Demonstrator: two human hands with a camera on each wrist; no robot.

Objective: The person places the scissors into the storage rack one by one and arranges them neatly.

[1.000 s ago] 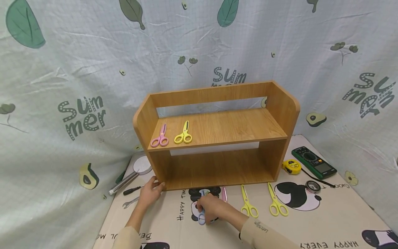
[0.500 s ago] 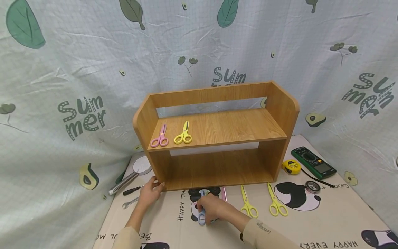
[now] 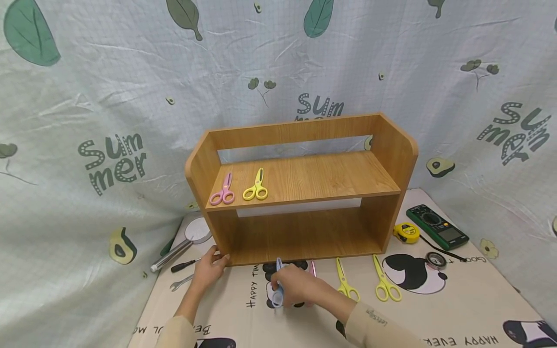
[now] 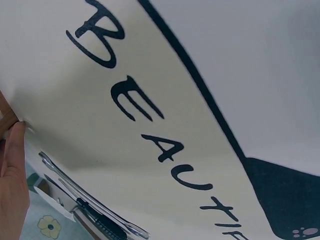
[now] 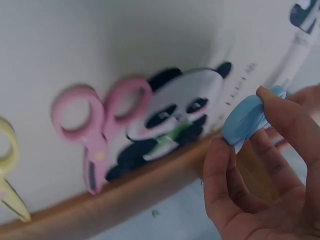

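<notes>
Right hand (image 3: pixel 292 286): fingers pinching blue scissors (image 3: pixel 277 297) by the handle, raised above the desk (image 3: pixel 243 324), near side of the wooden shelf (image 3: pixel 313 232). Left hand (image 3: pixel 209 271): fingers extended, touching the shelf's near left corner. Upper board, left end: one pink pair (image 3: pixel 224 191), one yellow pair (image 3: pixel 256 186). Desk, right of the blue scissors: pink scissors (image 5: pixel 92 125), two yellow scissors (image 3: pixel 387 285); farther right, tape measure (image 3: pixel 407 233), green multimeter (image 3: pixel 438 226). Desk, left: screwdriver (image 3: pixel 183 266), wrench (image 3: pixel 180 282). Far side: printed cloth (image 3: pixel 130 72).
</notes>
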